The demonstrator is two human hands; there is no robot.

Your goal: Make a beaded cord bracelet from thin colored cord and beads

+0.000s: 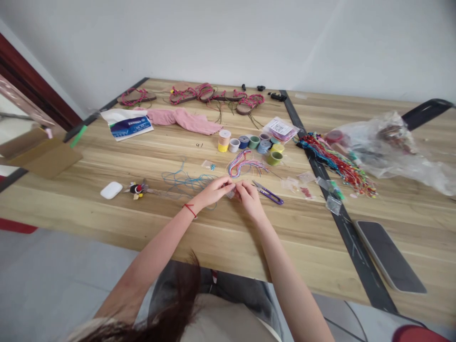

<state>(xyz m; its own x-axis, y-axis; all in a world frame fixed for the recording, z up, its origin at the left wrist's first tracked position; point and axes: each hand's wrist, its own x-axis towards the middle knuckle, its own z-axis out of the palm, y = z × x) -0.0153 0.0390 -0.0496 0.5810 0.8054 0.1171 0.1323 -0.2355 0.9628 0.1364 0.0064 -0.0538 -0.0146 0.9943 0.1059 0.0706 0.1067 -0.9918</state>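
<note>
Head view shows the left hand (213, 192), a red string (190, 210) circling its wrist, and the right hand (250, 199) meeting just above the near part of the wooden table (228, 232). Fingers (223, 186) of both hands are closing narrowly on a small pale piece (231, 193), too small to identify, and it is sitting pinched between them. Purple-handled thread snips (268, 194) are lying just beside the right hand, and a loose tangle of blue cord (185, 181) is spreading beyond the left. Farther left, a small beaded charm (137, 190) is lying near a white oval case (111, 190).

Ahead, a striped bundle of thin threads (244, 164) is resting before a cluster of thread spools (249, 142). To the right, a mass of red-and-blue braided cords (337, 164) is spilling beside a crumpled plastic bag (384, 147), and a dark phone (390, 256) is lying nearer. At the far edge, pink cloth (181, 119) is stretching below a row of pink-strapped sandals (213, 94). These sandals are looking finished, while the pinched piece, loose cords and spools are appearing unfinished or unused.
</note>
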